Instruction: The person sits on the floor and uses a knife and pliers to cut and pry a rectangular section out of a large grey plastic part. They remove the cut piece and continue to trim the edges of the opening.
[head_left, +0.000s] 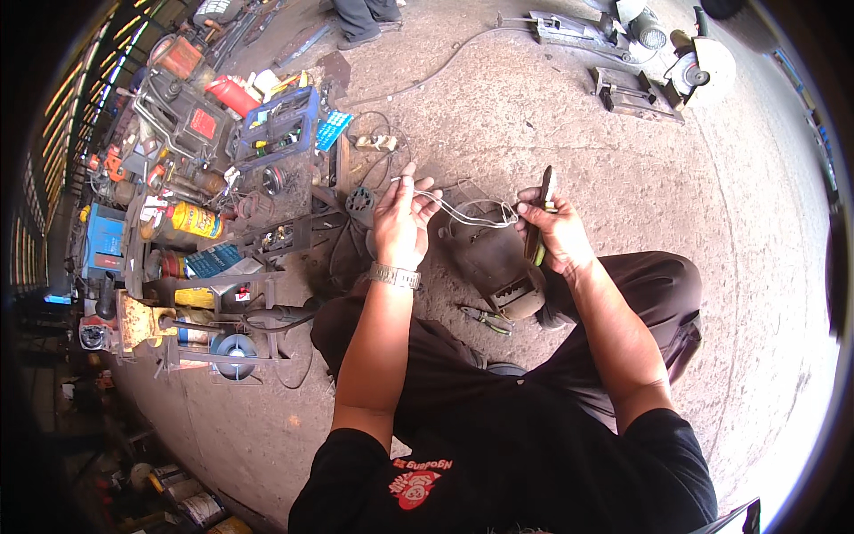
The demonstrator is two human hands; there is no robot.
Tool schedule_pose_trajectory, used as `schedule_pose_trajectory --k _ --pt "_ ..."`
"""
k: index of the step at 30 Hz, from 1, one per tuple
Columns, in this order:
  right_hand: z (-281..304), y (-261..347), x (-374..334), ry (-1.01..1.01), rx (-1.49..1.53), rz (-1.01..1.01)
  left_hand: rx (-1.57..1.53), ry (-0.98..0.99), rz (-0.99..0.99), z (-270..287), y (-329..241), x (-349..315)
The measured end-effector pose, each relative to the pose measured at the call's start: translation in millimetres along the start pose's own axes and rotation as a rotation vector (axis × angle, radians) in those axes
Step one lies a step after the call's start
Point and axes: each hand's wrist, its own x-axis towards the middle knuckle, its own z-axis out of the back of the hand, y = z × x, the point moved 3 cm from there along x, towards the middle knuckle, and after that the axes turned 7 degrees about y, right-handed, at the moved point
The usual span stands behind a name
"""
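Observation:
My left hand (403, 227) pinches one end of a thin white wire (463, 216) between thumb and fingers, palm turned up. The wire runs across to the right and bends into loops near my right hand (559, 233). That hand is closed round a pair of pliers (547, 182) with dark jaws pointing up and yellow-green grips, and its fingertips also touch the looped wire. Below the wire, between my legs, a dark worn metal housing (487, 258) lies on the floor. A second pair of pliers (487, 319) with yellow-green grips lies just nearer to me.
On the left stand a cluttered rack (222, 285), a blue tool case (280, 125) and a yellow bottle (194, 220). A power strip (376, 142) with a cable lies ahead. A cut-off saw (694, 76) stands far right. Another person's legs (360, 20) show at the top.

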Motion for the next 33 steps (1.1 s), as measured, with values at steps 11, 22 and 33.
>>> schedule_pose_trajectory --k 11,22,33 --pt "0.7 -3.8 -3.7 0.015 -0.206 -0.153 0.035 0.103 0.051 2.6 6.2 -0.9" --pt "-47.3 20.2 -9.1 0.25 -0.966 0.051 0.149 0.1 0.222 -30.8 38.8 -21.8" --pt "-35.2 7.0 -14.5 0.236 -0.314 -0.171 -0.081 0.265 0.348 -40.9 39.5 -25.4"
